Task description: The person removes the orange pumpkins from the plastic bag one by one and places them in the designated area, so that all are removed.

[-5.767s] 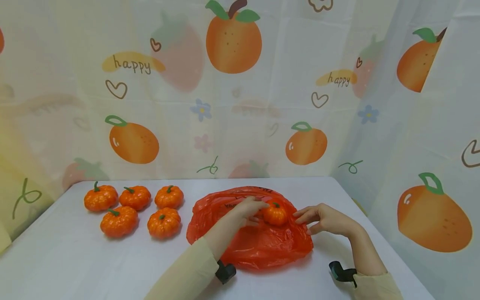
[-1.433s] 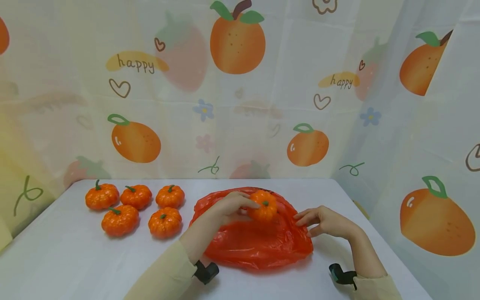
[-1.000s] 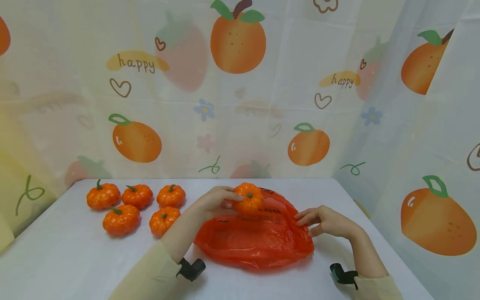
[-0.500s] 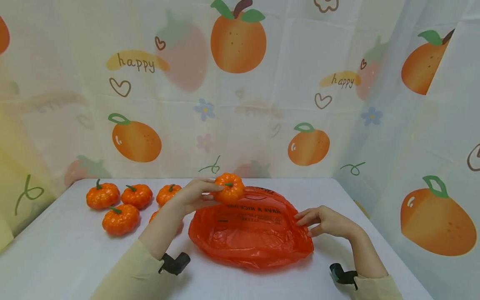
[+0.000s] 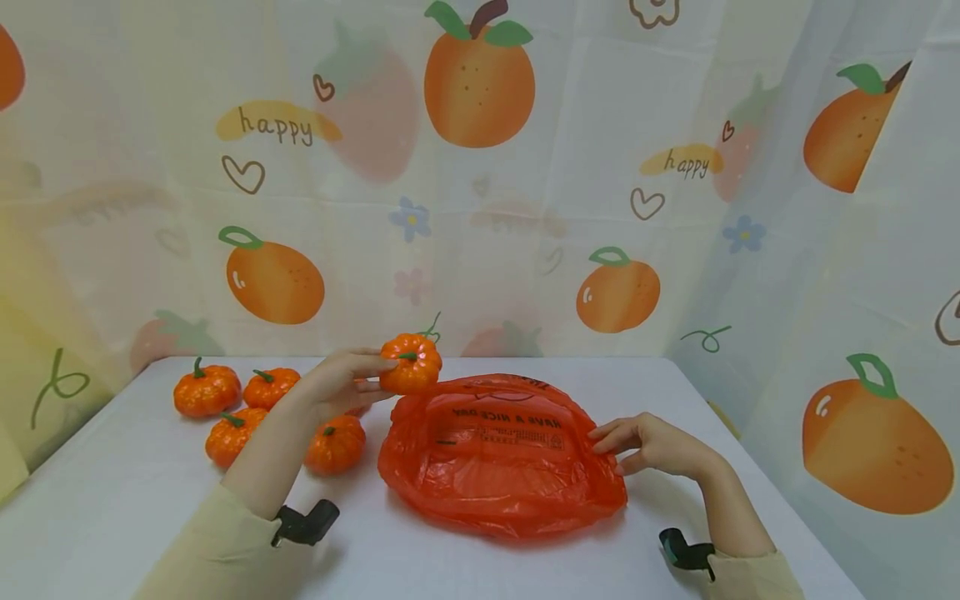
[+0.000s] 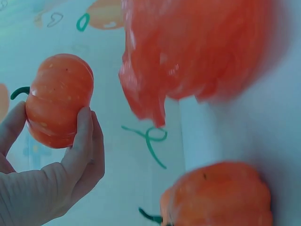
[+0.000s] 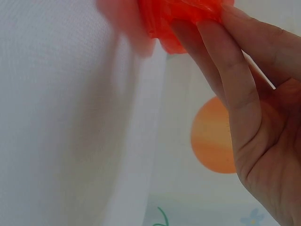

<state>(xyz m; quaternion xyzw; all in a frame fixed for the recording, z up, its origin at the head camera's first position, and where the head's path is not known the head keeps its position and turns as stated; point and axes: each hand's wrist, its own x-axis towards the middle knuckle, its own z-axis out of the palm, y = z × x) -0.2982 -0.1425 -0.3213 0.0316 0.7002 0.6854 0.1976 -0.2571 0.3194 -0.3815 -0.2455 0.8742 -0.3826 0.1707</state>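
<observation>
A small orange pumpkin (image 5: 412,364) with a green stem is held up by my left hand (image 5: 339,383), above the left rim of a red plastic bag. In the left wrist view the thumb and fingers grip that pumpkin (image 6: 61,96) from both sides. The red plastic bag (image 5: 510,467) lies on the table with its mouth spread and printed text on the inside. At the bag's right edge, my right hand (image 5: 656,446) pinches the rim; the right wrist view shows the thumb and fingertips on the red film (image 7: 188,14).
Several more pumpkins (image 5: 206,392) stand at the left of the white table (image 5: 465,575), partly hidden behind my left forearm. One pumpkin (image 5: 335,446) sits between that arm and the bag. A fruit-print curtain (image 5: 480,208) hangs behind the table and along its right side.
The left hand has lifted the pumpkin out of the bag and carried it up and left past the bag's rim. My right hand stays at the bag's right edge.
</observation>
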